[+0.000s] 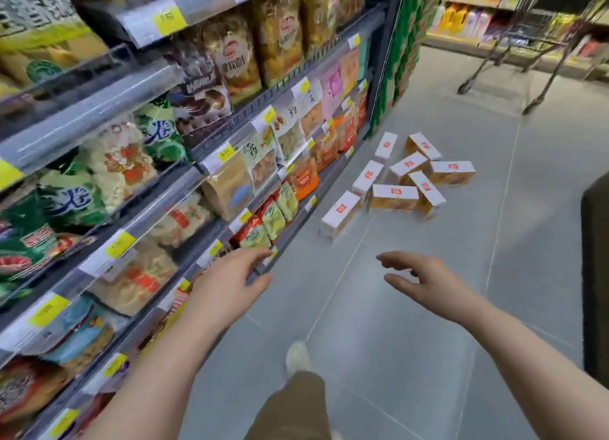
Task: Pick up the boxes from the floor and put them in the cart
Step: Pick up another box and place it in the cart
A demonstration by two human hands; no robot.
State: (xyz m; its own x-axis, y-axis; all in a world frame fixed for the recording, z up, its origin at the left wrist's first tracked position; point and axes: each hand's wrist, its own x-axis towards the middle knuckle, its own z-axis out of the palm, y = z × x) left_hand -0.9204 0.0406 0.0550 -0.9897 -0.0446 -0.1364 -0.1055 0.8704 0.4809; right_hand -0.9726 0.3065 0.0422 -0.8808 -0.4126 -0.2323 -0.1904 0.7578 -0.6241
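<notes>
Reaching forward: left hand (227, 283), right hand (428, 283), each grip apart, empty; boxes (395, 179) on floor (428, 341).

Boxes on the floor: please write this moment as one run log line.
boxes: scattered on floor, none held | left hand: open, empty | right hand: open, empty | cart: beyond boxes

The grey tiled floor (428, 308) carries a loose scatter of boxes (395, 197) (eight can be counted, white-topped with red labels and orange sides), lying close to the foot of the shelf (230, 189), several touching or leaning on one another. Farther off, the cart (514, 60) stands on its wheels, well apart from them.
</notes>
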